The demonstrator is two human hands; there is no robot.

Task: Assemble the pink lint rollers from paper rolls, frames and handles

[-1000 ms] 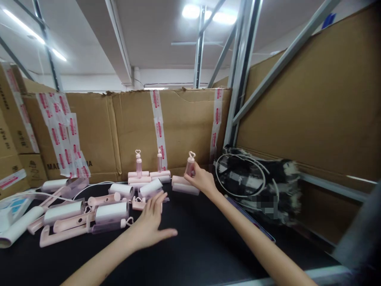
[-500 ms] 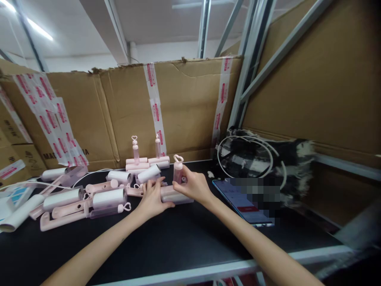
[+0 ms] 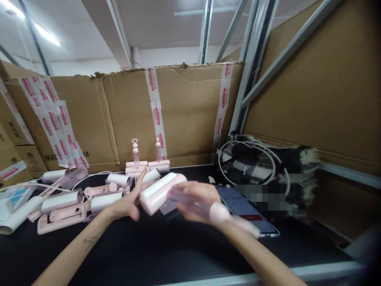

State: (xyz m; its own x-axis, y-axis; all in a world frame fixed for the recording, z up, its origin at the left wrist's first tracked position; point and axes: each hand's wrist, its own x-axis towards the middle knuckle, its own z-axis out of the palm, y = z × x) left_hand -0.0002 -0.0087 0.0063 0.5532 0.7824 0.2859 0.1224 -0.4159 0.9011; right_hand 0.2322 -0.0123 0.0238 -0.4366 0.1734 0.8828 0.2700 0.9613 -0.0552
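My right hand (image 3: 198,194) grips a pink-and-white lint roller (image 3: 162,190) raised over the black surface. Its clear pink handle, smeared by motion, points toward my right forearm. Next to the roller's left end is my left hand (image 3: 131,202), with fingers spread and nothing held; I cannot tell whether a fingertip touches the roller. Beneath the held roller, a clear flat piece (image 3: 168,207) partly shows. To the left of my left hand lie several loose white rolls (image 3: 61,201) and pink handle parts (image 3: 70,212).
Two pink rollers with upright heart-looped handles (image 3: 136,157) stand against the cardboard wall (image 3: 131,111). A phone (image 3: 247,210) lies at right, before a dark frayed bundle with a white cable (image 3: 275,167). A metal rail (image 3: 315,272) runs along the front edge.
My right hand has lifted and tipped the lint roller, so its handle swings from upright toward my forearm. My left hand has come off it and moved left, fingers spreading.
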